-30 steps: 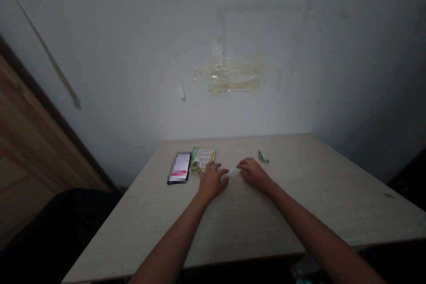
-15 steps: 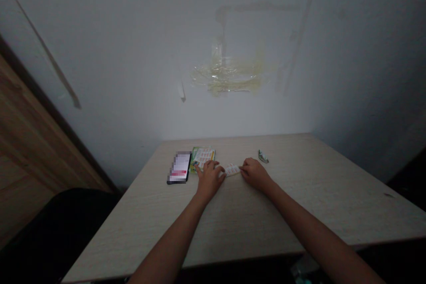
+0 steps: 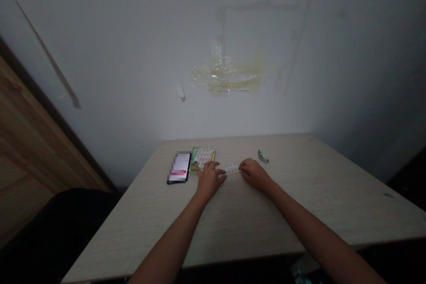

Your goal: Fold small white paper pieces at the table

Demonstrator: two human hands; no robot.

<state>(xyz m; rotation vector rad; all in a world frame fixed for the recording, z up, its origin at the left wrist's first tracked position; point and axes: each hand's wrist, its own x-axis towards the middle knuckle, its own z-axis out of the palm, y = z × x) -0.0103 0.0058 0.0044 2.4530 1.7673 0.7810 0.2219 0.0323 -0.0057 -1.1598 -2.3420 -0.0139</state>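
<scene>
Between my two hands is a small white printed paper (image 3: 232, 169), its print too small to read. My left hand (image 3: 210, 178) pinches its left end between thumb and fingers. At the right end, the fingertips of my right hand (image 3: 255, 174) are closed on it. Just behind my left hand lies a stack of green and white printed sheets (image 3: 204, 155), partly covered by my fingers. A phone (image 3: 180, 167) with a lit, blurred screen rests left of the stack.
A small crumpled green and white wrapper (image 3: 263, 156) lies beyond my right hand. The pale wooden table (image 3: 233, 222) meets a wall (image 3: 140, 53) with old tape on it. A dark object (image 3: 63, 226) stands left of the table.
The paper between my hands has tilted or folded slightly, and its lower edge now looks yellowish. Both hands have stayed almost in place.
</scene>
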